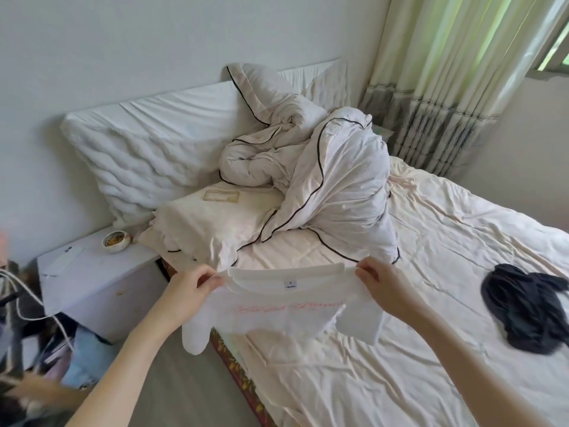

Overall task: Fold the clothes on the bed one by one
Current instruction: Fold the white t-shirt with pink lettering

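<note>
Left hand (pixel 191 283) and right hand (pixel 380 285) are pinching the white T-shirt (pixel 277 312) by its shoulders — pink script showing, sleeves dangling above the bed (pixel 431 241).

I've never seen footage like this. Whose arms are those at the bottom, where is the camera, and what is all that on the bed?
There is no machine here: a person wears one wide-angle camera on the head, looking forward and down, so the two bare arms are their own. The left hand and the right hand each pinch a shoulder of a white T-shirt with pink lettering, holding it spread above the near edge of the bed with the cream sheet. On the sheet, to the right, lies a crumpled dark garment. Farther back sit a bunched white duvet with black piping and a white pillow against the wall. Left of the bed stands a pale bedside cabinet with a small bowl.
</note>
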`<state>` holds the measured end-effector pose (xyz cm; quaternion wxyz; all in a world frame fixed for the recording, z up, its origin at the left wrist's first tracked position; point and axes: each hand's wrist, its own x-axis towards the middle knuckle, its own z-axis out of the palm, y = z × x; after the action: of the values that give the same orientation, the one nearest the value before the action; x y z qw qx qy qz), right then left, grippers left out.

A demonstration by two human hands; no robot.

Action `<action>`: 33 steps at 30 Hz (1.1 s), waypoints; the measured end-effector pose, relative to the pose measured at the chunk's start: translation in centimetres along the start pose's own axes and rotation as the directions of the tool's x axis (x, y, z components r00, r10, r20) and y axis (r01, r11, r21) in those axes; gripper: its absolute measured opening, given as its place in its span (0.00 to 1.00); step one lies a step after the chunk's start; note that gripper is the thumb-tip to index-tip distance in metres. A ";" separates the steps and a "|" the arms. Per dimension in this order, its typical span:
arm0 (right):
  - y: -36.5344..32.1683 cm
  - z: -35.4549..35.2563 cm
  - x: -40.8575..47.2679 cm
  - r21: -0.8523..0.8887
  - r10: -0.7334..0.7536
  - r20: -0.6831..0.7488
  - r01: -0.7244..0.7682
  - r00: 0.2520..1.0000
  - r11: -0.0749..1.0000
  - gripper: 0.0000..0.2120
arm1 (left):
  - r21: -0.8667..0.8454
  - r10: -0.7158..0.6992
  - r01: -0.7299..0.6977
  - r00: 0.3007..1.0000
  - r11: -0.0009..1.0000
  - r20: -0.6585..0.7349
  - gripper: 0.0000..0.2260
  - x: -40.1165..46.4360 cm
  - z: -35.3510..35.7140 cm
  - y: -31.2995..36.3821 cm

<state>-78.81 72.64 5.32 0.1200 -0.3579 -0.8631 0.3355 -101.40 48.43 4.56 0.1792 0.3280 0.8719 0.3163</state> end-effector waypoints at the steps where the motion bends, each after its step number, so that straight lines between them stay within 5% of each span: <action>1: 0.0 0.3 -1.3 0.038 0.015 -0.016 -0.015 1.000 0.999 0.07 | 0.002 0.002 -0.002 1.000 1.000 -0.030 0.08 -1.1 0.3 -0.6; 7: -2.1 1.6 -8.7 0.002 -0.033 -0.236 0.035 0.971 0.999 0.08 | -0.110 0.136 -0.160 0.970 0.981 -0.203 0.08 -7.4 1.1 -1.5; 11: -3.1 1.4 -11.2 -0.198 -0.102 -0.385 0.026 0.917 0.980 0.08 | 0.028 0.295 -0.299 0.914 0.954 -0.279 0.11 -8.5 0.1 -1.5; 16: -2.2 1.6 -10.3 -0.333 -0.130 -0.443 -0.028 0.887 0.942 0.20 | 0.168 0.358 -0.324 0.900 0.931 -0.249 0.16 -7.2 0.6 -1.7; 26: 5.1 6.2 0.8 -0.426 -0.001 -0.284 -0.125 0.959 0.896 0.09 | 0.089 0.236 -0.240 0.970 0.967 0.056 0.09 5.2 7.5 -5.1; 30: 9.6 9.8 10.8 -0.361 0.005 -0.202 -0.080 0.979 0.929 0.11 | 0.198 0.194 -0.183 0.980 0.963 -0.036 0.10 15.0 11.9 -6.7; 33: 14.6 14.3 18.7 -0.224 0.157 -0.087 -0.173 0.984 0.959 0.11 | 0.295 0.181 -0.154 0.981 0.943 -0.065 0.12 21.9 17.0 -9.5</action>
<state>-90.72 86.30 -15.67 0.0789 -0.4514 -0.8588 0.2292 -112.72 65.23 -16.61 0.0617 0.4087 0.8850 0.2144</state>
